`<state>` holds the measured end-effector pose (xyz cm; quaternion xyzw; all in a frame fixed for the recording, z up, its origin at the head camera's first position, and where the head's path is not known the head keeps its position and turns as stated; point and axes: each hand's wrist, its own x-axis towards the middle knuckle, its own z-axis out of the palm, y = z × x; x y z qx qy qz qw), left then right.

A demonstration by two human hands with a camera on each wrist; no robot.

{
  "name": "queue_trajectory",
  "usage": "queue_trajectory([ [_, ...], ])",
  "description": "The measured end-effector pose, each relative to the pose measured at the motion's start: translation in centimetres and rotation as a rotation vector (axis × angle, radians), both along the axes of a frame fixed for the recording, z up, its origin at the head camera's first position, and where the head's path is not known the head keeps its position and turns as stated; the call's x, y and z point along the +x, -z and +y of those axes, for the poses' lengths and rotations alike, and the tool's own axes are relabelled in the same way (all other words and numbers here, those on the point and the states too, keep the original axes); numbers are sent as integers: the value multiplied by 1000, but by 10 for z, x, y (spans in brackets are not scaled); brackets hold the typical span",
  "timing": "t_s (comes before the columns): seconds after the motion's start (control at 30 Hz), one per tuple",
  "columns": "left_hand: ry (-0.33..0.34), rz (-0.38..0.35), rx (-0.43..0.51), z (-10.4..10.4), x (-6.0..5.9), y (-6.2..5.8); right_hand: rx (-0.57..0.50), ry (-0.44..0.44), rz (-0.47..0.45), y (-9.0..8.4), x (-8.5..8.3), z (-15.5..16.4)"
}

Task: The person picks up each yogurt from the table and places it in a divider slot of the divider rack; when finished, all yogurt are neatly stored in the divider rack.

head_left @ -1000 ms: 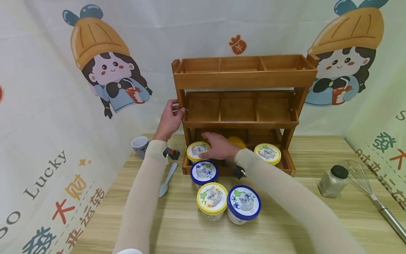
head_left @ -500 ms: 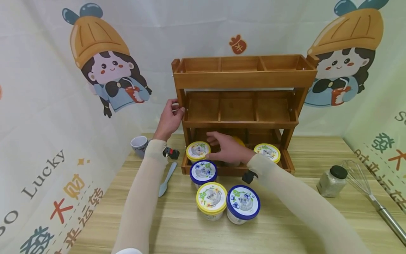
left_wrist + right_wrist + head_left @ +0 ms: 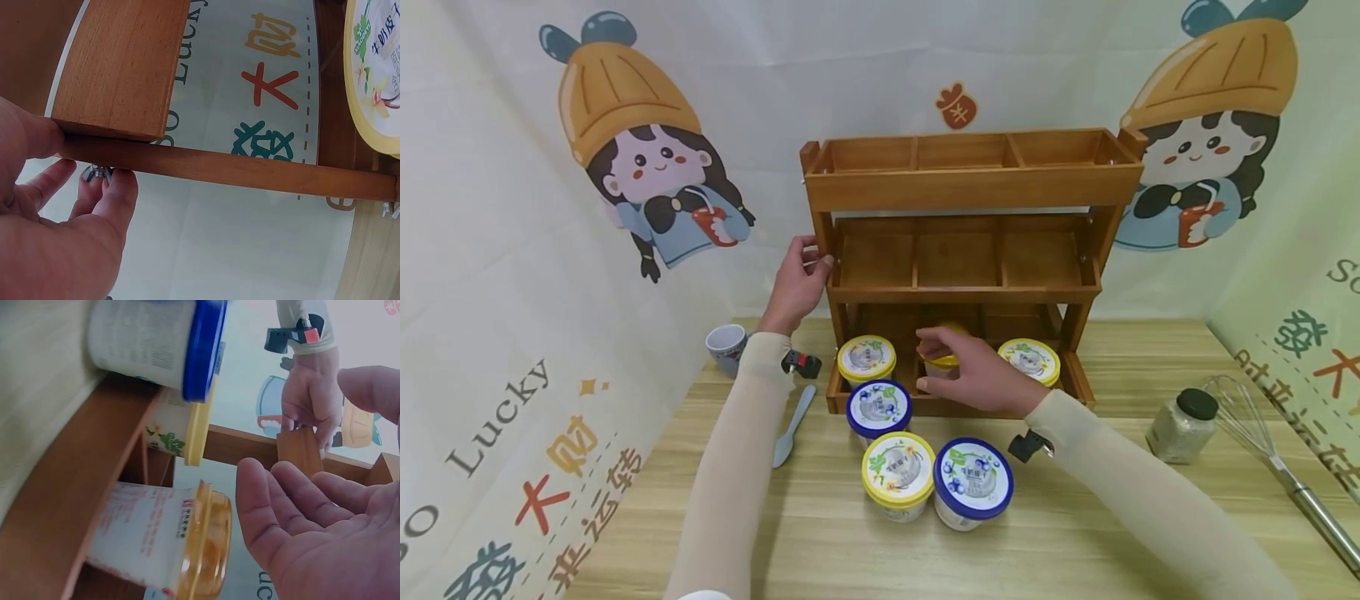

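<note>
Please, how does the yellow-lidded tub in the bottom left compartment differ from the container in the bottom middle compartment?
The yellow-lidded tub has a yellow-rimmed lid with a printed white top; the container has a see-through amber lid. The tub's side shows a green leaf print, while the container's shows red writing. The container is nearer the right hand; the tub is farther from it. Both stand in the wooden rack.

Right hand (image 3: 973,371) moved rightward along the rack's bottom tier (image 3: 947,406): off the yellow-lidded tub (image 3: 867,357) at the tier's left edge, now just beside the amber-lidded tub (image 3: 942,362) mid-tier, near the front edge. Left tub's lid now uncovered; more of the amber-lidded tub shows. Right sleeve (image 3: 1090,421) shifted toward the tabletop's (image 3: 835,550) right edge.
</note>
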<state>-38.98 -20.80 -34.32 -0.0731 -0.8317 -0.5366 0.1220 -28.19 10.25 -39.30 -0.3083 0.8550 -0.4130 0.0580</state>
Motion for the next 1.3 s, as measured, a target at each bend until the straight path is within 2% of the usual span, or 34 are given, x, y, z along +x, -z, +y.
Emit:
queue_trajectory([
  [0.4,-6,5,-15,0,-1,2,-12,-34,88,13,35,32],
  [0.8,-15,-5,-9,0,-2,1,62,-75,87,38,62,50],
  [0.93,-11,-6,-10,3,-2,1,113,-63,45,43,71,57],
  [1.3,-14,-5,-9,2,-2,1,115,-109,53,58,90,69],
])
